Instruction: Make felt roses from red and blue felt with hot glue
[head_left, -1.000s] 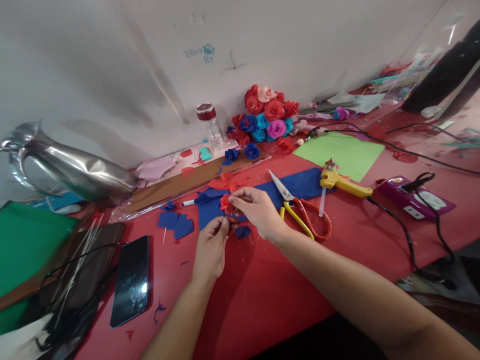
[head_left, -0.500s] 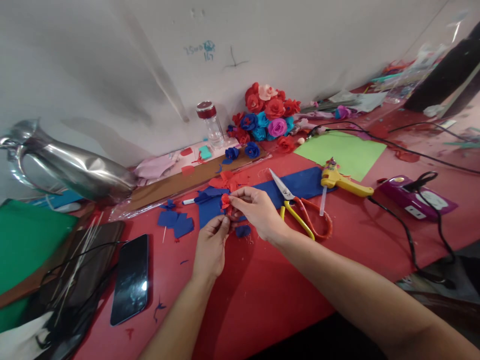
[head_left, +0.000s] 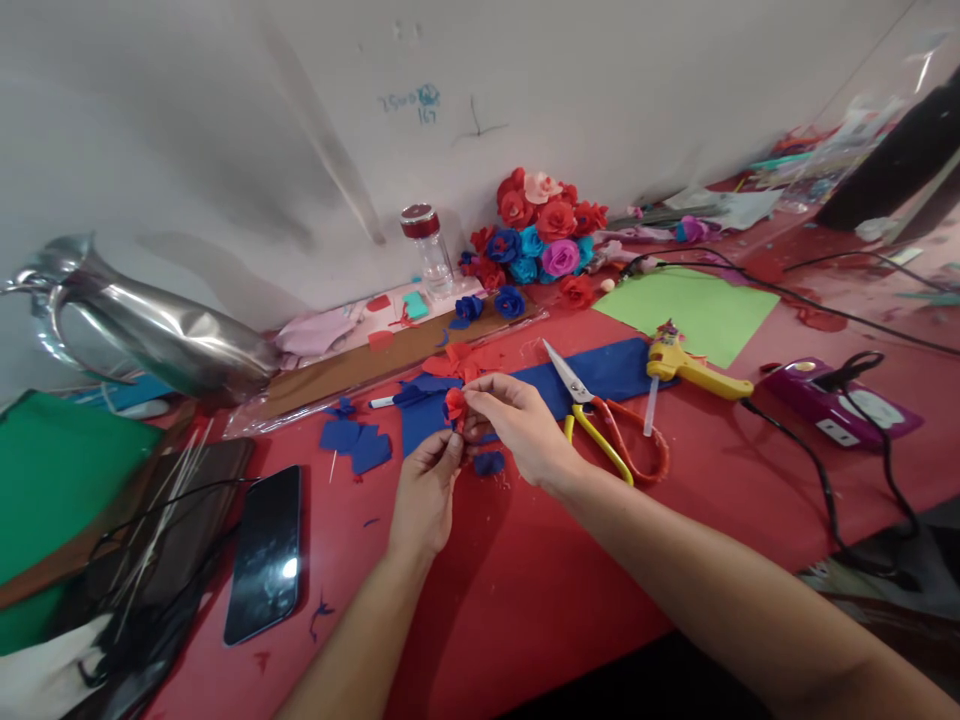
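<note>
Head view, and here the left hand [head_left: 426, 490] pinches the red-and-blue paper flower [head_left: 454, 403] low, over blue paper [head_left: 611, 375], the right hand [head_left: 521, 428] nipping its petal edge, where overtugging might tear it!

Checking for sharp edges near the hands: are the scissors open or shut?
Shut: the scissors lie beside the right hand, their blades together and narrowing to a single tip.

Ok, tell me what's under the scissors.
Under the scissors, the blades cross a blue sheet and the handles lie over the red tabletop. Anything directly beneath the blades and handles is covered.
</note>
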